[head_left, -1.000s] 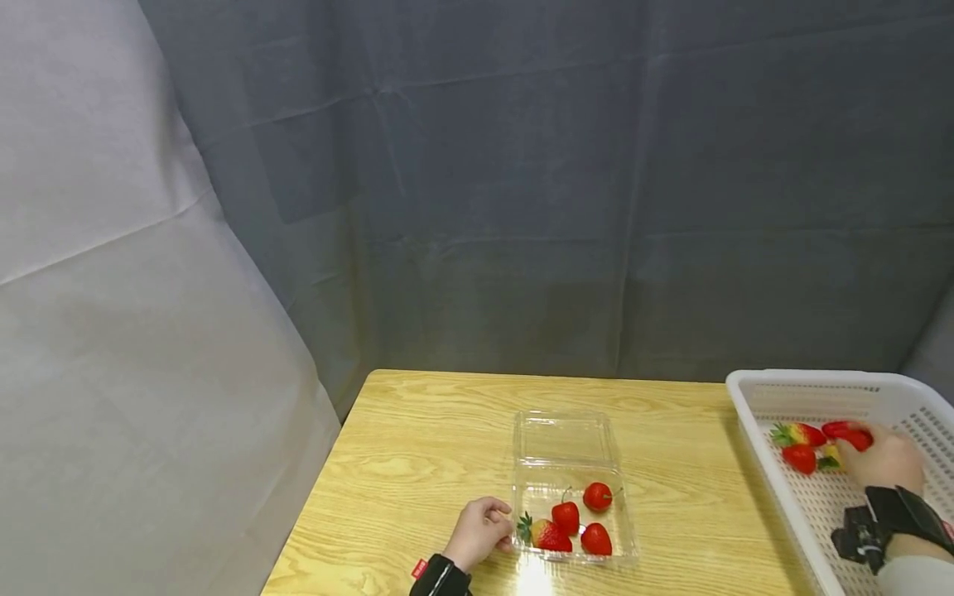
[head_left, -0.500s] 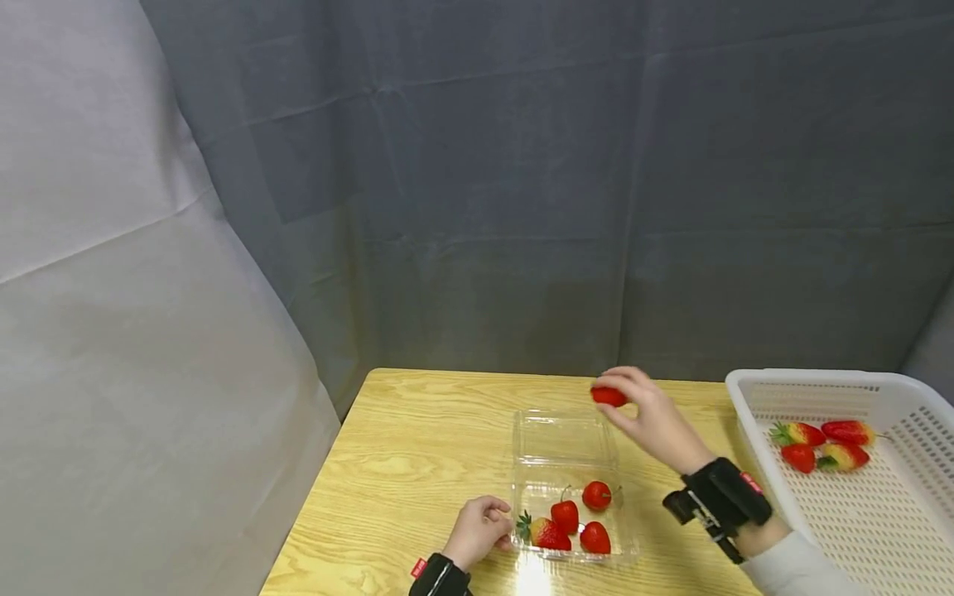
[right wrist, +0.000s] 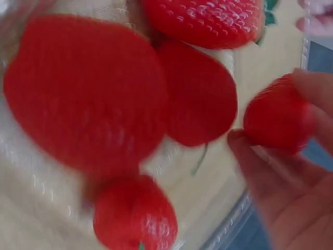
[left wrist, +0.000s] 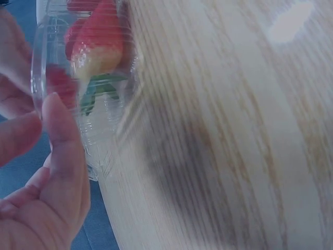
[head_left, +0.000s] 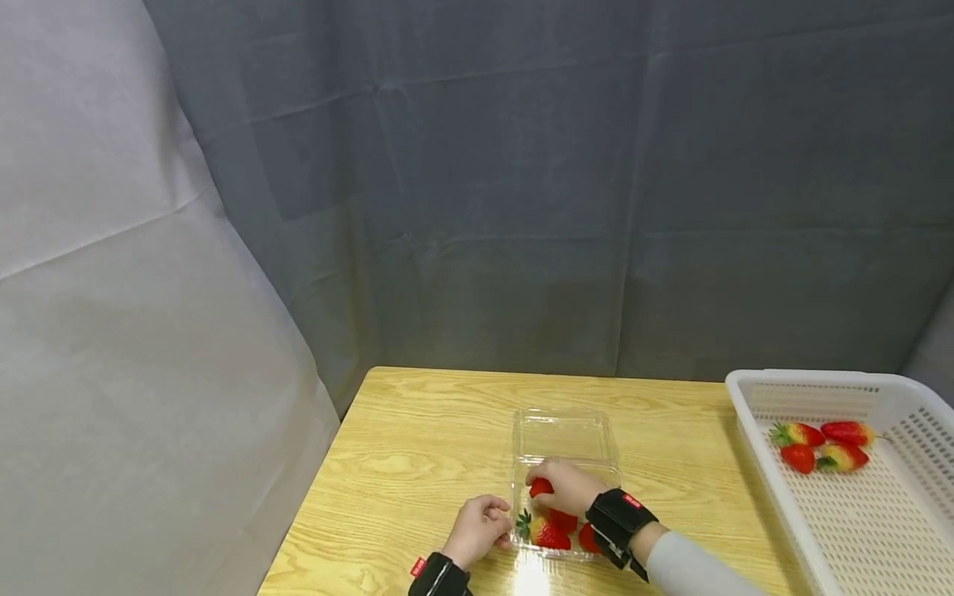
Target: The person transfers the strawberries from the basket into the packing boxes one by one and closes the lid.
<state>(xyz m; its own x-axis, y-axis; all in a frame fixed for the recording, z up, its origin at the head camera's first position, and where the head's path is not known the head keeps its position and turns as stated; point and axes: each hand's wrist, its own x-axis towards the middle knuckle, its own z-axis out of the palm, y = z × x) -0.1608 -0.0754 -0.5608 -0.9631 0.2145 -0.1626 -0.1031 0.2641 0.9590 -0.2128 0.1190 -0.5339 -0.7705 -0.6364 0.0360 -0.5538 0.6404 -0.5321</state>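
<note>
A clear plastic clamshell container (head_left: 524, 480) lies with its lid folded back, fruit in its near half. My left hand (head_left: 477, 530) pinches its left rim; in the left wrist view the thumb and fingertips (left wrist: 58, 112) meet at the clear edge. Over the far left part of the tray, my right hand (head_left: 572, 487) holds a red strawberry (right wrist: 278, 117) between thumb and fingers. Below it lie a red-and-yellow strawberry (head_left: 550, 534) with green leaves and several plain red fruits (right wrist: 86, 94), one of them a cherry-like fruit with a thin stem (right wrist: 192, 96). The right hand and wrist partly cover them.
A white perforated basket (head_left: 775, 517) stands on the right of the wooden table (head_left: 417, 447). Several strawberries (head_left: 842, 457) are grouped near its left wall. Grey cloth (head_left: 492, 207) hangs behind the table, and a pale sheet (head_left: 134, 372) hangs at the left.
My right hand has picked a strawberry from the basket, carried it left through the air, and lowered it over the clamshell. My left hand has stayed at the rim.
</note>
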